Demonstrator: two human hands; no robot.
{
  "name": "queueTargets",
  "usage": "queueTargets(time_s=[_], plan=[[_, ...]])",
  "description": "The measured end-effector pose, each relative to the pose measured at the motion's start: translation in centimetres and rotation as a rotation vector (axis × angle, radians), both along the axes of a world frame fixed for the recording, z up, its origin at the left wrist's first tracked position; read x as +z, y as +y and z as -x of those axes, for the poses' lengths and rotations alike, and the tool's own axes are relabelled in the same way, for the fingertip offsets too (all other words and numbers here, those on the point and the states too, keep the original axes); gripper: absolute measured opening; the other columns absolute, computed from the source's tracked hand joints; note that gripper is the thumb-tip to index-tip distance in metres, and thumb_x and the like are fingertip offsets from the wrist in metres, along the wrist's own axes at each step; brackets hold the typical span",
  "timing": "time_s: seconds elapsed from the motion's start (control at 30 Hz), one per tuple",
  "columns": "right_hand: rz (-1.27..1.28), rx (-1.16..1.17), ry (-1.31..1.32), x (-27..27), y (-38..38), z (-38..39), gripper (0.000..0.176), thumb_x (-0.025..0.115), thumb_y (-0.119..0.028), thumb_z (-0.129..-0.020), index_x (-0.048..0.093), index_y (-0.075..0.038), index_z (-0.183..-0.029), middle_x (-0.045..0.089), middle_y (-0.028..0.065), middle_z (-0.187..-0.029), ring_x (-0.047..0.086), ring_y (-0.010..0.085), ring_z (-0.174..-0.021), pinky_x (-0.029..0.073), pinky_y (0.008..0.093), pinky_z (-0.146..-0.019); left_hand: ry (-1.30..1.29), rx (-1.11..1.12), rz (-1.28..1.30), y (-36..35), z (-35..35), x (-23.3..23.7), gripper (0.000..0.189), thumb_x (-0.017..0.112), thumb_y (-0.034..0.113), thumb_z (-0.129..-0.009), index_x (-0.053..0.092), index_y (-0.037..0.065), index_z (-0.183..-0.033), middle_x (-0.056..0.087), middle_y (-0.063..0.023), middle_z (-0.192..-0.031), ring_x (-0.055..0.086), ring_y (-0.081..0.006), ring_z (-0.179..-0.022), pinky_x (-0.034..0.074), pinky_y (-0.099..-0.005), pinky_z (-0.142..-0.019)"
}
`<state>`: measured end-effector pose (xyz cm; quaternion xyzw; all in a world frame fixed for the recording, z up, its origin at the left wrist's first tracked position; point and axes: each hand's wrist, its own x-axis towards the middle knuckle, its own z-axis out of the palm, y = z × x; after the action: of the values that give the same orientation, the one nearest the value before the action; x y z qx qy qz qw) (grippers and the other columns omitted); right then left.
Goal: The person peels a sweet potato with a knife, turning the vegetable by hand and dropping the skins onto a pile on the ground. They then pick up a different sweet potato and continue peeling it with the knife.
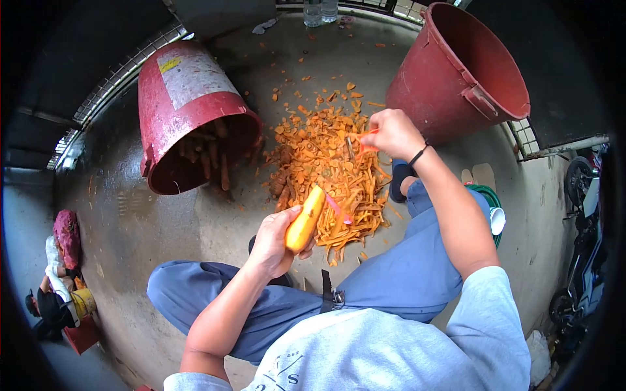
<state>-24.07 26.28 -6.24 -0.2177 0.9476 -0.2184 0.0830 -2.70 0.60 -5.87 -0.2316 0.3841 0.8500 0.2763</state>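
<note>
Left hand (pixel 272 242) is clamping 1 peeled carrot (pixel 302 228), right hand (pixel 396 135) 1 orange tool (pixel 369 148); peelings (pixel 326 156) are lying heaped, rough carrots (pixel 213 154) sitting inside the tipped bucket's (pixel 156 114) rim.

A heap of peelings (pixel 332 153) lay on the floor (pixel 130 260) before the seated person (pixel 372 345). To its left, a bucket (pixel 186 91) lay tipped, with carrots (pixel 225 174) in its mouth; to its right was a tub (pixel 427 81). Bottles (pixel 313 13) stood behind the heap.
</note>
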Motion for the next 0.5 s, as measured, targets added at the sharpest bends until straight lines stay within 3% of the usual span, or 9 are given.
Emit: queueTargets(time_s=[0.03, 0.07, 0.13, 0.17, 0.2, 0.27, 0.33, 0.5], plan=[[0.026, -0.065, -0.029, 0.0, -0.2, 0.2, 0.036, 0.084, -0.032, -0.076, 0.072, 0.002, -0.08, 0.069, 0.0205, -0.073, 0.07, 0.0282, -0.064, 0.054, 0.0372, -0.062, -0.083, 0.069, 0.025, 0.2, 0.3, -0.3, 0.034, 0.052, 0.034, -0.104, 0.06, 0.001, -0.109, 0.064, -0.0136, -0.082, 0.057, -0.0208, -0.059, 0.038, -0.0313, -0.047], [0.027, -0.047, -0.027, -0.1, -0.4, -0.1, 0.036, 0.084, -0.032, -0.076, 0.072, 0.002, -0.08, 0.069, 0.0205, -0.073, 0.07, 0.0282, -0.064, 0.054, 0.0372, -0.062, -0.168, 0.147, 0.049, 0.2, 0.4, -0.7, 0.034, 0.051, 0.033, -0.105, 0.06, 0.001, -0.111, 0.065, -0.0141, -0.083, 0.057, -0.0211, -0.059, 0.038, -0.0314, -0.047], [0.281, -0.02, -0.159, 1.8, -1.7, -3.1, 0.034, 0.085, -0.03, -0.078, 0.073, 0.001, -0.082, 0.069, 0.0149, -0.069, 0.068, 0.017, -0.063, 0.052, 0.0337, -0.06, -0.231, 0.195, 0.006, -0.2, 0.8, -1.4, 0.033, 0.051, 0.034, -0.106, 0.058, 0.002, -0.112, 0.066, -0.014, -0.083, 0.058, -0.0218, -0.057, 0.04, -0.0324, -0.046], [0.348, 0.036, -0.286, 2.3, -2.2, -4.6, 0.029, 0.086, -0.026, -0.082, 0.074, 0.0, -0.084, 0.069, 0.0068, -0.069, 0.062, 0.0074, -0.066, 0.05, 0.0288, -0.06, -0.29, 0.215, -0.036, -0.4, 0.9, -1.6, 0.033, 0.051, 0.034, -0.107, 0.057, 0.002, -0.112, 0.068, -0.0138, -0.084, 0.058, -0.0226, -0.055, 0.043, -0.0334, -0.046], [0.43, 0.088, -0.439, 2.7, -2.9, -6.2, 0.028, 0.085, -0.025, -0.082, 0.074, 0.0, -0.082, 0.072, 0.0077, -0.071, 0.067, 0.0122, -0.065, 0.053, 0.03, -0.061, -0.291, 0.223, -0.035, -0.5, 0.8, -1.6, 0.033, 0.051, 0.034, -0.107, 0.057, 0.002, -0.112, 0.068, -0.0138, -0.084, 0.058, -0.0226, -0.055, 0.043, -0.0334, -0.046], [0.509, 0.202, -0.627, 3.8, -4.1, -8.7, 0.026, 0.084, -0.024, -0.083, 0.073, 0.0, -0.081, 0.073, 0.0079, -0.072, 0.069, 0.0115, -0.067, 0.052, 0.0301, -0.059, -0.237, 0.213, -0.009, -0.3, 0.9, -1.6, 0.034, 0.05, 0.039, -0.108, 0.058, 0.006, -0.11, 0.068, -0.0109, -0.083, 0.06, -0.0199, -0.056, 0.042, -0.0321, -0.045], [0.531, 0.353, -0.445, 4.0, -5.1, -10.0, 0.028, 0.084, -0.026, -0.082, 0.072, -0.001, -0.08, 0.072, 0.0111, -0.073, 0.07, 0.0164, -0.066, 0.052, 0.0324, -0.06, -0.218, 0.223, 0.06, 0.5, 1.0, -1.9, 0.035, 0.05, 0.041, -0.108, 0.058, 0.007, -0.11, 0.068, -0.0092, -0.083, 0.06, -0.018, -0.056, 0.042, -0.0312, -0.044], [0.492, 0.429, -0.358, 3.3, -5.4, -10.1, 0.031, 0.083, -0.028, -0.081, 0.071, -0.001, -0.079, 0.067, 0.0155, -0.072, 0.068, 0.0277, -0.065, 0.051, 0.0372, -0.06, -0.158, 0.173, 0.097, 0.6, 0.1, -2.4, 0.035, 0.048, 0.043, -0.109, 0.059, 0.01, -0.113, 0.066, -0.0058, -0.086, 0.062, -0.016, -0.062, 0.047, -0.0293, -0.051]])
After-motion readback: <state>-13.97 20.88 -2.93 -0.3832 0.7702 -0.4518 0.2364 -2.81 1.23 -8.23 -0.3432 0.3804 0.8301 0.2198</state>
